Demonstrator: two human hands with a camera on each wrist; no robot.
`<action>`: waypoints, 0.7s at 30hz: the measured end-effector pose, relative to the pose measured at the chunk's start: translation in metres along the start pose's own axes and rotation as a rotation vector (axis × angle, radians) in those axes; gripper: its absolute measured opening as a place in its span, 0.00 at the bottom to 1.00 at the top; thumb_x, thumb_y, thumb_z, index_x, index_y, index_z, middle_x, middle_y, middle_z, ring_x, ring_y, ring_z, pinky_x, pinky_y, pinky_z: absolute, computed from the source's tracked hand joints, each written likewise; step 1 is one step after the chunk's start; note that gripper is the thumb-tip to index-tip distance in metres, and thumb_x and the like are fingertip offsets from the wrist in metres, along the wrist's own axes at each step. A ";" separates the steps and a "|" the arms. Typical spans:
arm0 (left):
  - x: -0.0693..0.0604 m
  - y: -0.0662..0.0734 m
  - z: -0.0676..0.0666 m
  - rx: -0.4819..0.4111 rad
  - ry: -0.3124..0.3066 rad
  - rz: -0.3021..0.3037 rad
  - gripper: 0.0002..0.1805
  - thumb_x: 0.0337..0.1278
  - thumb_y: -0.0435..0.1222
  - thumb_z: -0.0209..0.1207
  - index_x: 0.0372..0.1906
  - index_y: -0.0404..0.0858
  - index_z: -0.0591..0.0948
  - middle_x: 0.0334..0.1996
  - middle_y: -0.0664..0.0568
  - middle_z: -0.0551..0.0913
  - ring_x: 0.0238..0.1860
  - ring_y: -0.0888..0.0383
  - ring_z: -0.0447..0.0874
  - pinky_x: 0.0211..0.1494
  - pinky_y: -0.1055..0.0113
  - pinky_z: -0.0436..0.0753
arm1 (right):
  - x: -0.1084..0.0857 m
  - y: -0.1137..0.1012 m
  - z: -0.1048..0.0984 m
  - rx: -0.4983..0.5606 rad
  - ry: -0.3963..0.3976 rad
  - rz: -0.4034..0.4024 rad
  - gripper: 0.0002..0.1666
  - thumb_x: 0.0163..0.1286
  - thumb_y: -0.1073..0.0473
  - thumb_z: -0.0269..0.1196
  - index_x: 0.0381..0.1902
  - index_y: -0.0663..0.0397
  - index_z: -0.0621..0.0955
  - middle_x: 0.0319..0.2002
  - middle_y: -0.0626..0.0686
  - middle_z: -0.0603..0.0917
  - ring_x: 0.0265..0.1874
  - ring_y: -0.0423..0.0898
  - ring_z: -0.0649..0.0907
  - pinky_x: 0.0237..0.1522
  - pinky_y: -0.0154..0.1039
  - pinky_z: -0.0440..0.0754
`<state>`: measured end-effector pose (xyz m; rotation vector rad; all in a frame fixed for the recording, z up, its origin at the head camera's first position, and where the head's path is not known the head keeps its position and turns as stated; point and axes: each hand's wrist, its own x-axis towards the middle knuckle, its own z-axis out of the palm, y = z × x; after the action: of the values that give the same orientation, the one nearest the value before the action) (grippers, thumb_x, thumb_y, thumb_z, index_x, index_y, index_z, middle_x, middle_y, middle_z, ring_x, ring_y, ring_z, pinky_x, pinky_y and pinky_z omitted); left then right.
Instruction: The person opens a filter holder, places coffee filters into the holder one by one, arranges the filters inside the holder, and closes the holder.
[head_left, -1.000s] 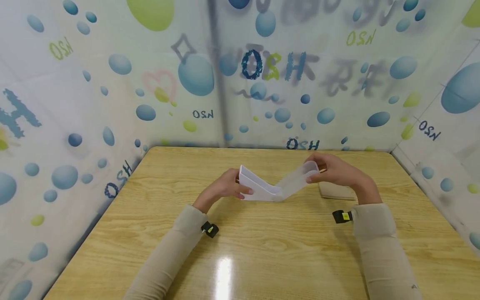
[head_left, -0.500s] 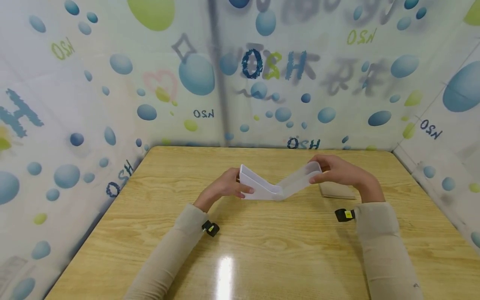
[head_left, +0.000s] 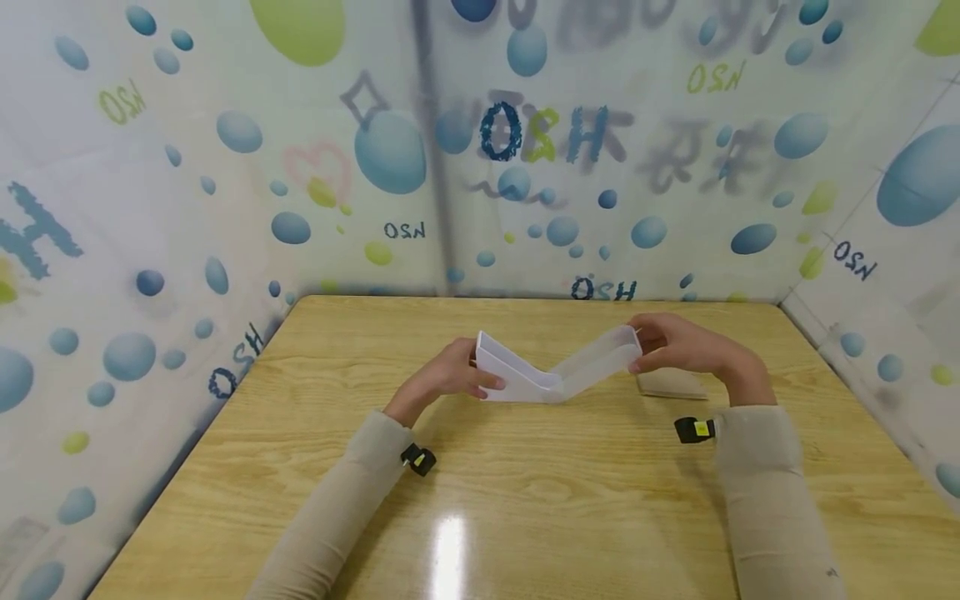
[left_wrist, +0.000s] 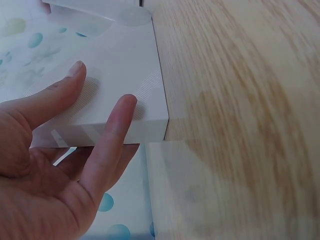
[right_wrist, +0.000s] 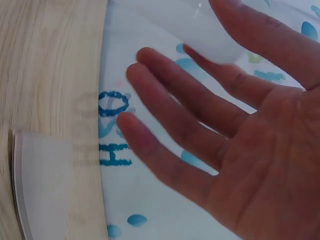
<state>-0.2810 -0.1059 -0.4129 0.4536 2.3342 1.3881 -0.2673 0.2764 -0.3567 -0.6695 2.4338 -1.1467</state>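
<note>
A white case is spread into a shallow V above the table: its opaque white half [head_left: 517, 382] [left_wrist: 125, 65] slopes on the left, its translucent half [head_left: 596, 367] [right_wrist: 215, 40] rises on the right. The left hand [head_left: 453, 368] [left_wrist: 70, 185] grips the outer end of the white half, thumb and fingers around its edges. At the far end of the translucent half, the right hand [head_left: 686, 344] [right_wrist: 260, 150] holds it between thumb and index finger, the other fingers spread apart. The two halves meet in the middle.
A flat beige item [head_left: 671, 383] [right_wrist: 45, 185] lies on the wooden table [head_left: 510, 492] below the right hand. Behind the table hangs a cloth backdrop [head_left: 465, 250] with blue and green spots. Black bands with small devices sit at both wrists.
The right hand has shifted slightly right and down, its fingers now at the very end of the translucent half. The left hand keeps its grip, almost still.
</note>
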 end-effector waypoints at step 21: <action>0.000 -0.001 0.001 -0.001 -0.003 0.002 0.23 0.61 0.33 0.71 0.60 0.35 0.79 0.56 0.40 0.85 0.48 0.49 0.86 0.43 0.59 0.91 | -0.022 0.031 -0.019 -0.217 0.126 0.204 0.34 0.81 0.48 0.56 0.69 0.72 0.70 0.64 0.72 0.78 0.60 0.66 0.81 0.59 0.62 0.81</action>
<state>-0.2809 -0.1056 -0.4140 0.4585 2.3313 1.3881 -0.2672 0.3178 -0.3667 -0.4073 2.6864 -0.8776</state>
